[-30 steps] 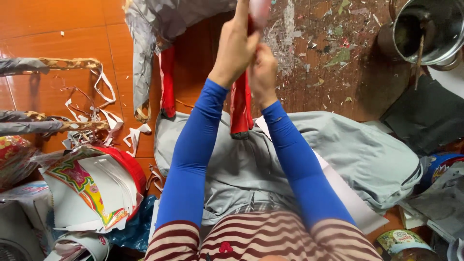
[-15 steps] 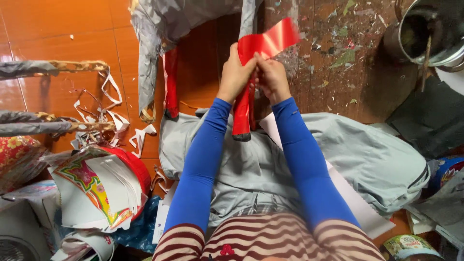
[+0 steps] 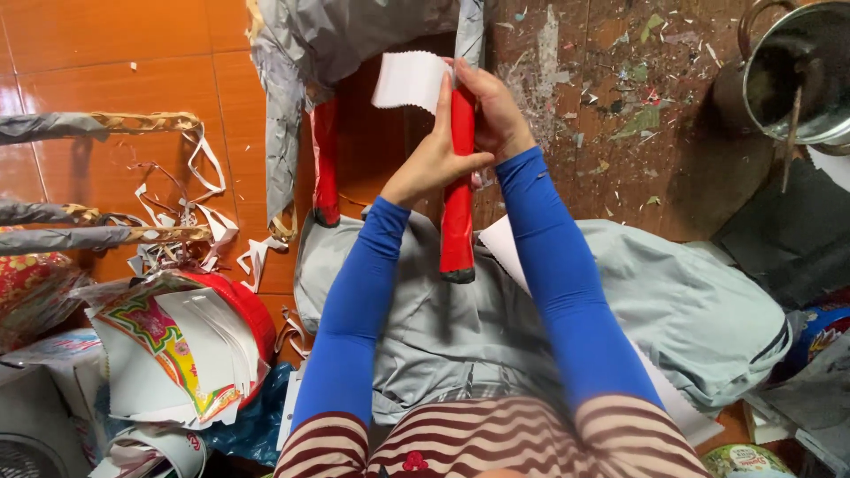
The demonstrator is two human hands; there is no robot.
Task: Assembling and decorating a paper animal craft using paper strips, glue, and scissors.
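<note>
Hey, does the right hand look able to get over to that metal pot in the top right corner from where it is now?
Probably yes: the right hand would first have to let go of the red stick; only bare, paint-flecked floor lies between it and the metal pot.

A home craft workshop, seen from above. The work happens on an orange tiled floor [image 3: 115,53] beside a worn wooden board [image 3: 620,106] spattered with dried glue and paper bits. Paper strips and trimmings [image 3: 177,239] litter the tiles, printed paper sheets [image 3: 168,354] lie stacked, and a metal pot [image 3: 797,71] stands nearby.
</note>
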